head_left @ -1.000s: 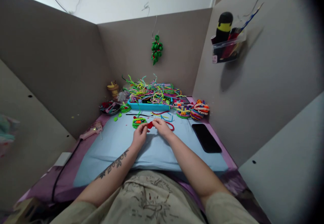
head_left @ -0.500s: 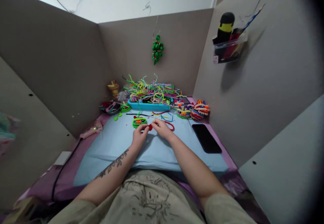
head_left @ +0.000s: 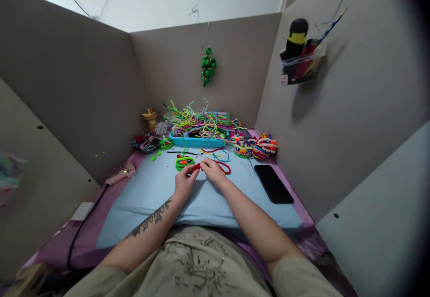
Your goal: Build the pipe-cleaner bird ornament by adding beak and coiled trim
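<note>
Over the blue sheet, my left hand [head_left: 185, 182] pinches a small red coiled piece of pipe cleaner [head_left: 197, 166] between thumb and fingers. My right hand [head_left: 212, 172] grips the same red pipe cleaner from the other side, fingertips nearly touching those of the left. A red loop of pipe cleaner [head_left: 227, 167] curves out beyond the right hand; fingers hide whether it joins the held piece. Just behind my left hand lies a green fuzzy face [head_left: 184, 162] with an orange middle. Loose blue pipe cleaners [head_left: 221, 156] and other colours lie behind the right hand.
A blue tray [head_left: 198, 142] heaped with pipe cleaners stands at the back. Colourful fuzzy figures [head_left: 264, 147] sit at back right, near a black phone [head_left: 273, 184]. At left lie a pink glue gun [head_left: 121, 174] with its cord and a dark bowl [head_left: 146, 144]. Grey partitions enclose the table.
The red piece has turned between my fingers, from a rounder face to a narrower shape. Both hands stay in nearly the same place; the view shifts slightly.
</note>
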`<state>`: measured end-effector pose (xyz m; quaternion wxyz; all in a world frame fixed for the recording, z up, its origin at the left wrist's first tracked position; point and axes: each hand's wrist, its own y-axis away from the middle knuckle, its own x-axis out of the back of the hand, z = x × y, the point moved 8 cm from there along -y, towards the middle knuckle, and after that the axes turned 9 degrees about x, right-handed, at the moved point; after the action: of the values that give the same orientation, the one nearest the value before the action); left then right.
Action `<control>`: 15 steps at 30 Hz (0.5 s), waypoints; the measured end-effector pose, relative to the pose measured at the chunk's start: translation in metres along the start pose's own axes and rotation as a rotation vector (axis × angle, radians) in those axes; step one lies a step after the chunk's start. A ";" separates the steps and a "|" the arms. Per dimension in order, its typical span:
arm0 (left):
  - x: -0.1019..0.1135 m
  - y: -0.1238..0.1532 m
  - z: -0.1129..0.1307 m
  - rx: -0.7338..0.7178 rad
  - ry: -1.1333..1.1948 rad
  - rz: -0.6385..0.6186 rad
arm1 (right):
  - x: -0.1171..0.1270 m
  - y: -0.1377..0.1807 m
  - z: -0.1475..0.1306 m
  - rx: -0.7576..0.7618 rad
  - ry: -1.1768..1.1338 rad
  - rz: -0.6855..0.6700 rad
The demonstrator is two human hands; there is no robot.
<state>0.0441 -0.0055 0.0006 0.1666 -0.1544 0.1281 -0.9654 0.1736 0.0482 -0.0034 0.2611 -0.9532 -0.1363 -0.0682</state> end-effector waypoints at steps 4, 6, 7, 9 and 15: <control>-0.001 -0.003 -0.005 0.009 0.013 -0.014 | 0.000 0.000 -0.005 0.023 0.025 -0.015; -0.003 -0.003 -0.006 0.011 0.016 -0.027 | 0.000 0.000 -0.005 0.039 0.047 -0.025; -0.004 -0.003 -0.005 0.011 0.015 -0.034 | 0.000 0.000 -0.006 0.048 0.061 -0.030; -0.005 -0.003 -0.005 0.012 0.008 -0.041 | 0.000 0.000 -0.006 0.073 0.094 -0.049; -0.002 -0.002 -0.004 0.009 -0.052 -0.036 | -0.001 0.002 -0.015 0.182 0.188 -0.124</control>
<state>0.0440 -0.0016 -0.0031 0.1533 -0.1809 0.1166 -0.9645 0.1721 0.0391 0.0080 0.3532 -0.9048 -0.1755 -0.1604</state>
